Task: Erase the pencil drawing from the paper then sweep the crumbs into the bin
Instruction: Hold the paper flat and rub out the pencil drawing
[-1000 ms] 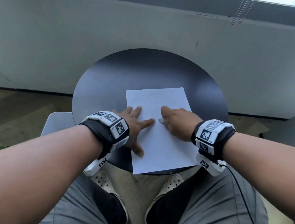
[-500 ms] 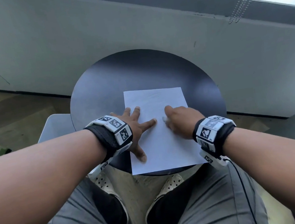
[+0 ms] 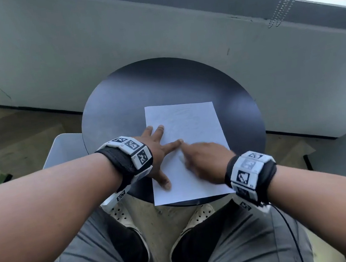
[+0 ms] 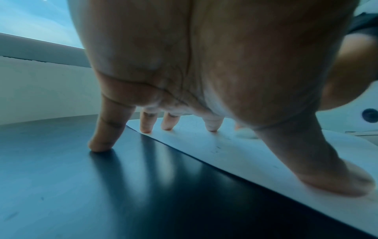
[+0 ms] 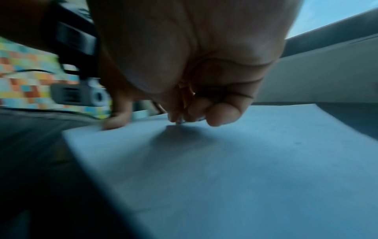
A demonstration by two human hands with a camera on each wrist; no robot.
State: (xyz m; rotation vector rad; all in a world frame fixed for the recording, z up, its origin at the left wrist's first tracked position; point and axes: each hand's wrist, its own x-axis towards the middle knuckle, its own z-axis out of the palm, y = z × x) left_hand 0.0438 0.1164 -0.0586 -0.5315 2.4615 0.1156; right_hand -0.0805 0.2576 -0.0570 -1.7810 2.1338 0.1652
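- the paper (image 3: 188, 150) lies flat on the near half of the round black table (image 3: 162, 84), its near edge just over the table's rim above my knees; that keeps it within reach of both hands.
- faint pencil lines (image 3: 181, 112) show near the far edge of the sheet, so i judge the erasing is not finished.
- my left hand (image 3: 159, 152) is spread wide with straight fingers, thumb and three fingertips pressing on the sheet's left margin and the little finger (image 4: 102, 142) on bare table; it is an anchor, so the sheet does not slide or crumple under the rubbing.
- my right hand (image 3: 203, 157) is blurred in the head view, fingers curled tight with the tips bunched and touching the middle of the paper; the right wrist view shows something small and pale at the tips, probably an eraser (image 5: 179, 121), but i cannot tell for sure.
- that low, bunched grip puts pressure straight down on a small spot, close beside my left forefinger where the sheet is held firmest.
- a pale bin (image 3: 65, 150) stands on the floor against the table's left edge, below the top, handy for brushing crumbs off that side later.
- any crumbs are too small to make out.
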